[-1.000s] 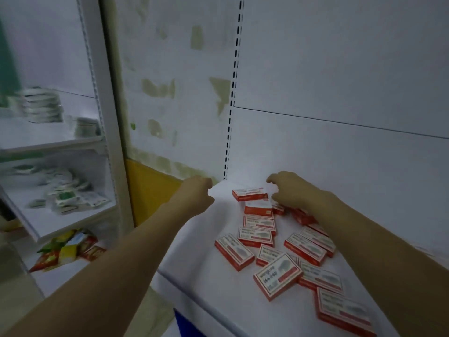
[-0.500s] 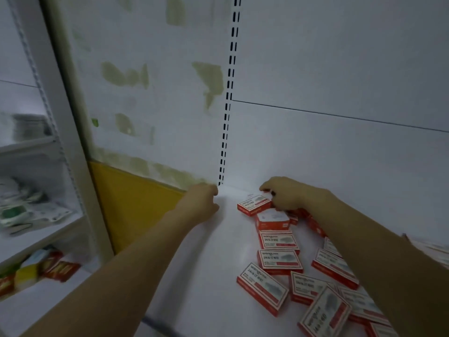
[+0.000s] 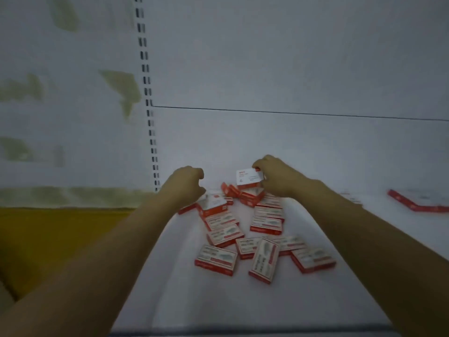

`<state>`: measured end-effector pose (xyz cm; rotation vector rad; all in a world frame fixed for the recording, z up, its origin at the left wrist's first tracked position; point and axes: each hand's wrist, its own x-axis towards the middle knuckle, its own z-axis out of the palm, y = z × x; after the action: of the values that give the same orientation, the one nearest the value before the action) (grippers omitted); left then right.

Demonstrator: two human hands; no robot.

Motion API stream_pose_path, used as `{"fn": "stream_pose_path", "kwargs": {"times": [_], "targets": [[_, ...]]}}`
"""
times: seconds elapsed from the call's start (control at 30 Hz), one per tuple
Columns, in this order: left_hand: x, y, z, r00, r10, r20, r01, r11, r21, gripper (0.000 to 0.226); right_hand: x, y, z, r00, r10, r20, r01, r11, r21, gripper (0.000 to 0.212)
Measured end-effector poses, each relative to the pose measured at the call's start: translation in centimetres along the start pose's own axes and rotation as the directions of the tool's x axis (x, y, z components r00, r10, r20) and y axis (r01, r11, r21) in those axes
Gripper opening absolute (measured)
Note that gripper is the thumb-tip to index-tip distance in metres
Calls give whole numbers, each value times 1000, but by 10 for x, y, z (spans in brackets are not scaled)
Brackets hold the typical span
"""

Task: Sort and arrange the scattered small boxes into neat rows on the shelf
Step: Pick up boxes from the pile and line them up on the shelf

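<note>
1. While held just above the pile at the rear of the white flat shelf (image 3: 155,276): small white-and-red cardboard box (image 3: 249,177), pinched in right hand (image 3: 279,182); long axis left-to-right, printed face toward camera.
2. Left hand (image 3: 188,184): apart from right, just left of that box, fingers curled; grip on anything not determinable.
3. Other matching boxes (image 3: 216,260): scattered flat at mixed angles, nearer than both hands.

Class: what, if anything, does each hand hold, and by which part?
The right hand pinches a small box by its right end, above the pile. Whether the left hand holds anything cannot be told.
</note>
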<state>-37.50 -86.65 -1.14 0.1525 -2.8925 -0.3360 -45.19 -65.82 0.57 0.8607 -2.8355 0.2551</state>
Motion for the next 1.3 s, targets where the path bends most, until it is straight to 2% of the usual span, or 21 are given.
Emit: {"fn": "stream_pose_path", "kwargs": {"times": [0.13, 0.23, 0.4, 0.6, 0.77, 0.93, 1.3], "targets": [[8, 70, 9, 982, 187, 20, -185, 981, -56, 42, -65, 47, -23, 982, 183, -35, -184, 982, -26, 45], [8, 133, 21, 946, 320, 59, -312, 944, -104, 43, -124, 87, -41, 937, 347, -48, -350, 935, -58, 46], [-7, 242, 42, 846, 528, 73, -514, 845, -149, 40, -234, 152, -72, 809, 580, -93, -587, 804, -95, 48], [-48, 375, 73, 719, 687, 104, -661, 723, -200, 46, -362, 217, -108, 648, 751, -128, -762, 638, -115, 43], [-83, 479, 95, 658, 747, 98, -708, 658, -259, 45, -452, 266, -133, 561, 816, -141, -827, 545, -137, 47], [-113, 561, 118, 641, 763, 82, -715, 633, -297, 45, -519, 317, -148, 500, 853, -147, -865, 486, -124, 50], [-90, 683, 162, 621, 777, 105, -741, 625, -246, 43, -552, 439, -152, 496, 859, -124, -868, 491, -75, 52]]}}
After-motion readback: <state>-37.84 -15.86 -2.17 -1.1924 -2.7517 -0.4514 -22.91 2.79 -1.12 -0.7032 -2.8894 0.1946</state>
